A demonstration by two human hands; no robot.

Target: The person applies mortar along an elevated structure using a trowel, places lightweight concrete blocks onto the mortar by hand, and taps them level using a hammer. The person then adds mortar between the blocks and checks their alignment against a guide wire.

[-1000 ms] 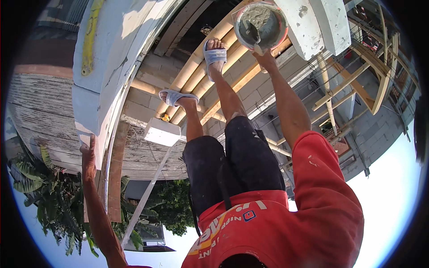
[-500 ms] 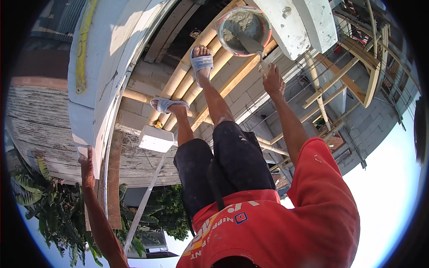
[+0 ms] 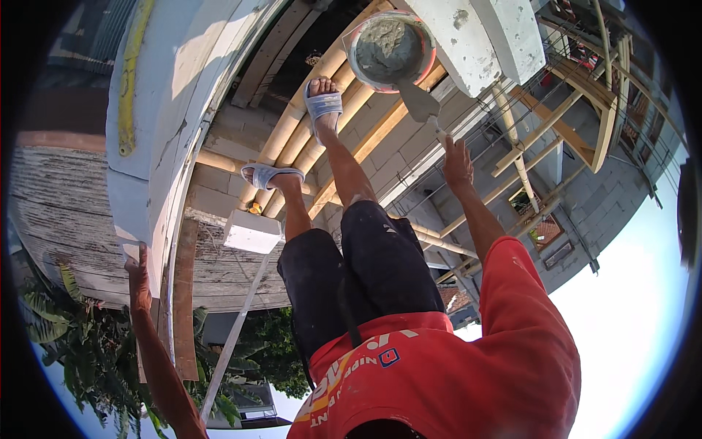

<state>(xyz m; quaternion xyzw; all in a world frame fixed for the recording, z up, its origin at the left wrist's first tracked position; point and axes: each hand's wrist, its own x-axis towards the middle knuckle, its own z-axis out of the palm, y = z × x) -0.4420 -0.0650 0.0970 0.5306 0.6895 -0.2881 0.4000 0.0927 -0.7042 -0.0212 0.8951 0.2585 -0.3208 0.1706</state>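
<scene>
My right hand [image 3: 458,165] is closed around the handle of a trowel [image 3: 419,102]. The pointed grey blade is just outside the near rim of a reddish bucket [image 3: 430,62], its tip close to the rim. Grey wet mortar [image 3: 387,45] fills part of that bucket. At the far left, my left hand [image 3: 139,282] grips the near end of a white block [image 3: 134,233] in a pale block wall, with its fingers partly hidden. A yellow spirit level [image 3: 131,84] lies along the wall top.
My sandalled feet stand on bamboo poles [image 3: 292,150]. A white block [image 3: 252,232] sits beside a long pale strip [image 3: 238,336]. White concrete pieces [image 3: 479,51] flank the bucket. Steel bars and timber scaffolding [image 3: 578,132] are at the right.
The trowel blade has come out of the bucket toward me, and my right hand has drawn back slightly. My left hand stays at the block's end.
</scene>
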